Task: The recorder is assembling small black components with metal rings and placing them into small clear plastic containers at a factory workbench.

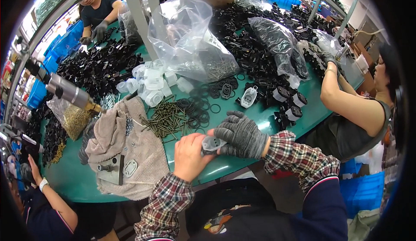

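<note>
Close to the table's front edge, my bare left hand (pixel 190 156) grips a small grey plastic socket housing (pixel 211 144) with holes in its face. My right hand (pixel 243 134), in a grey knit glove, closes on the housing's right side with thumb and fingers. Beyond my hands lie a pile of long brass-coloured screws (pixel 164 118) and a scatter of black rubber rings (pixel 197 111). A similar light grey housing (pixel 248 97) rests farther off on the table. To the left, a metal block (pixel 113 170) and a flat oval plate (pixel 130 168) sit on a beige cloth (pixel 149 163).
A power screwdriver (pixel 71 92) hangs at the left, above a bag of brass-coloured screws (pixel 75 121). Translucent white plastic pieces (pixel 152 85) and a large clear bag (pixel 186 37) stand behind. Black parts (pixel 97 76) heap across the green table (pixel 225 163). Co-workers sit around it.
</note>
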